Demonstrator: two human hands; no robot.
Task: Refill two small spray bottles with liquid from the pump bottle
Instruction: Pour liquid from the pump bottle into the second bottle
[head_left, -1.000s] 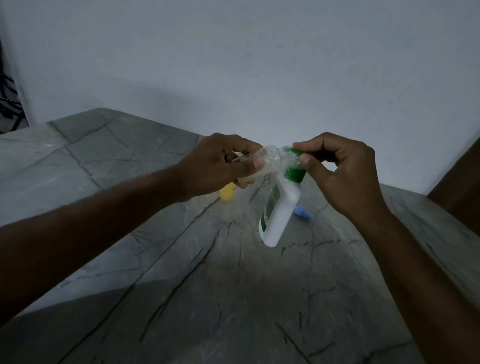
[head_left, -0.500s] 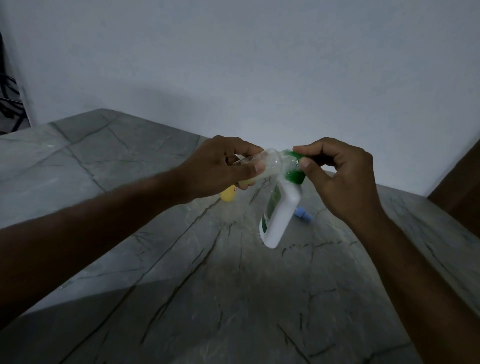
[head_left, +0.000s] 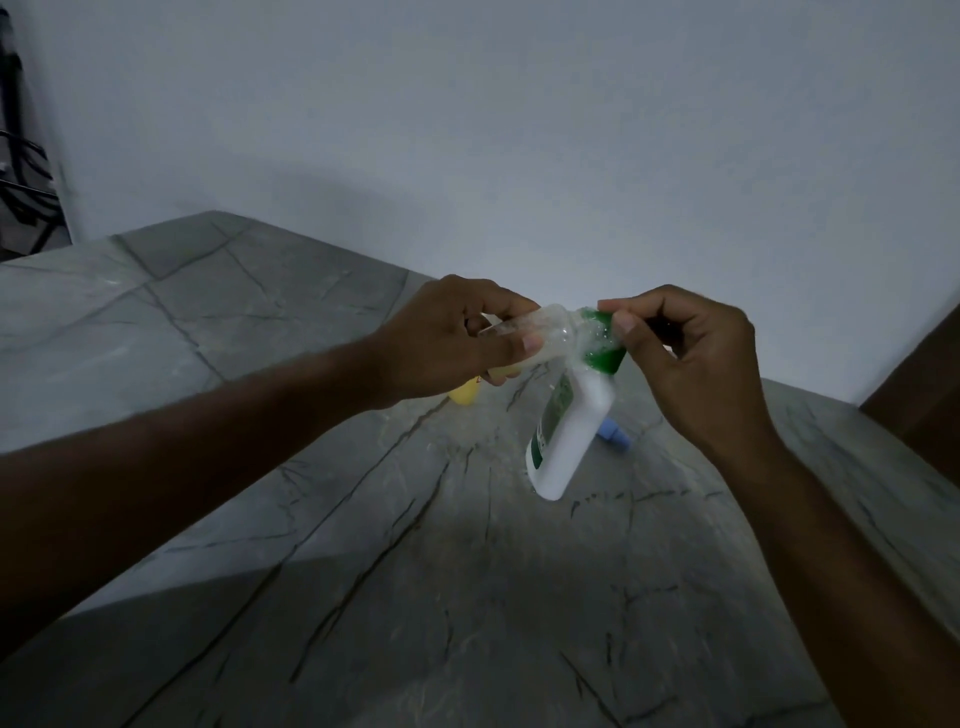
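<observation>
My left hand (head_left: 457, 338) grips a small clear spray bottle (head_left: 540, 335), held nearly on its side with its mouth pointing right. Pale liquid shows in its lower part. My right hand (head_left: 691, 358) pinches the green pump head (head_left: 602, 345) of the white pump bottle (head_left: 566, 431), which hangs tilted above the table with its base down and left. The pump's outlet meets the mouth of the clear bottle. A yellow object (head_left: 464, 393) lies on the table behind my left hand, mostly hidden. A small blue piece (head_left: 613, 435) lies behind the white bottle.
The grey marble-pattern table (head_left: 363, 571) runs to a white wall at the back. A dark wooden surface (head_left: 914, 395) shows at the right edge. Black cables or a stand (head_left: 21, 171) are at the far left.
Both hands and the two bottles have sunk slightly in the frame. Their grip and the way the bottles meet look the same.
</observation>
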